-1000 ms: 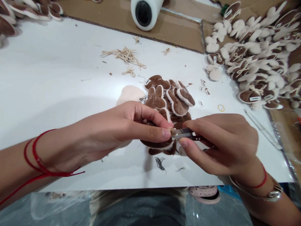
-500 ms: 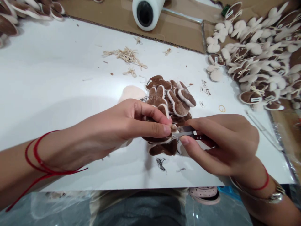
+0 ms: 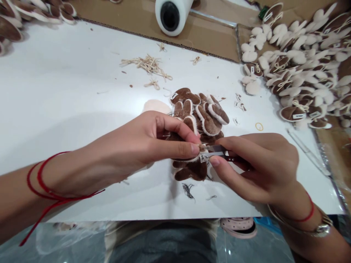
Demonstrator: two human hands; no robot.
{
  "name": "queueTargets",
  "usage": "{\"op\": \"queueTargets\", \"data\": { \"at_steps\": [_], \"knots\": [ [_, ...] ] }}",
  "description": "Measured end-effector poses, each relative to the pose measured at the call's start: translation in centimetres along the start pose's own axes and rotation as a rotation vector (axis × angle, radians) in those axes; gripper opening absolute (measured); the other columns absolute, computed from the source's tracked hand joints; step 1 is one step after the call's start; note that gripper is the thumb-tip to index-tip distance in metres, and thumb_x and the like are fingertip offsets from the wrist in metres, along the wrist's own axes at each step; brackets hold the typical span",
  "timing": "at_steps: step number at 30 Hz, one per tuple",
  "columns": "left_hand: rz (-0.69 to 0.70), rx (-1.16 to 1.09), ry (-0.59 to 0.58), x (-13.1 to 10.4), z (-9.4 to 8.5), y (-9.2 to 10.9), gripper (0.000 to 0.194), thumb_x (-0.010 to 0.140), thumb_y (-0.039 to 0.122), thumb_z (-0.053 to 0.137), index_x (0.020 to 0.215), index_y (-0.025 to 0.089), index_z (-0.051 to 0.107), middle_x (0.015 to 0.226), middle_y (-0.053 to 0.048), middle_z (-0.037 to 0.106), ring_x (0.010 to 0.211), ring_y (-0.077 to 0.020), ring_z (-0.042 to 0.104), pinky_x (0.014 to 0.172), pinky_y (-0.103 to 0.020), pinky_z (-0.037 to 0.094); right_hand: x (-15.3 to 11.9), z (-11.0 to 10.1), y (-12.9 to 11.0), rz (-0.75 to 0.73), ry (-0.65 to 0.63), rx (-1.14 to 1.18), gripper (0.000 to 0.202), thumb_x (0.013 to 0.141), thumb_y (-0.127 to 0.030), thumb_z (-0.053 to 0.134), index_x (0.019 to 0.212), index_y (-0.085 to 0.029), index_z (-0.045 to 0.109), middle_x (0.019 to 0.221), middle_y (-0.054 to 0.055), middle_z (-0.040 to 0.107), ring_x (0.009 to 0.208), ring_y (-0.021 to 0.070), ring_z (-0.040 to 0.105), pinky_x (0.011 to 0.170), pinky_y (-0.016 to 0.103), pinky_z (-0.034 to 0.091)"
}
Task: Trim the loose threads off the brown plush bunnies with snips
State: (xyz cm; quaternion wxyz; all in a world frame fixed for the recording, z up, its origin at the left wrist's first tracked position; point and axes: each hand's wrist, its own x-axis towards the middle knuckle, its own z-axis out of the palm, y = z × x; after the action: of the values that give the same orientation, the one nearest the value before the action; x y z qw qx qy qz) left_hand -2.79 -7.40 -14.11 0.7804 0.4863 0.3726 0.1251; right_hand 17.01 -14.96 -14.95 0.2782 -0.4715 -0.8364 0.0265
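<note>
Between the thumb and forefinger of my left hand (image 3: 164, 140) is pinched a brown plush piece with a pale fluffy edge, mostly hidden by the fingers. A small white label (image 3: 203, 158) shows at its right end. My right hand (image 3: 255, 164) grips a pair of thread snips (image 3: 219, 151), their blades pointing left against the plush piece beside my left fingertips. Under and behind both hands lies a pile of brown bunny-shaped plush pieces (image 3: 210, 122) with white fuzzy rims.
Cream cord bows (image 3: 148, 65) lie beyond the pile. Loose labels (image 3: 240, 102), a yellow ring (image 3: 259, 126) and metal tweezers (image 3: 307, 150) are at right. Dark thread scraps (image 3: 188, 191) sit near the front edge. A heap of finished-looking plush pieces (image 3: 298, 58) fills the back right.
My left hand has shifted very slightly upward, and the plush piece has turned a little, so its white label shows more. The snips stay at its end.
</note>
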Motion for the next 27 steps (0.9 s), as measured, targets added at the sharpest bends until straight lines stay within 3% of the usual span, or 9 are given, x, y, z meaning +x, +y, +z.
{"op": "queueTargets", "data": {
  "at_steps": [27],
  "knots": [
    [-0.065, -0.015, -0.036, -0.34, 0.46, -0.09, 0.004, 0.079, 0.016, 0.069, 0.075, 0.016, 0.068, 0.073, 0.001, 0.069, 0.069, -0.0091, 0.062, 0.060, -0.012, 0.048, -0.32, 0.26, 0.20, -0.030, -0.039, -0.018, 0.029, 0.088, -0.024, 0.060, 0.060, -0.017, 0.058, 0.046, -0.003, 0.053, 0.040, 0.0099, 0.037, 0.040, 0.027, 0.026]
  ]
}}
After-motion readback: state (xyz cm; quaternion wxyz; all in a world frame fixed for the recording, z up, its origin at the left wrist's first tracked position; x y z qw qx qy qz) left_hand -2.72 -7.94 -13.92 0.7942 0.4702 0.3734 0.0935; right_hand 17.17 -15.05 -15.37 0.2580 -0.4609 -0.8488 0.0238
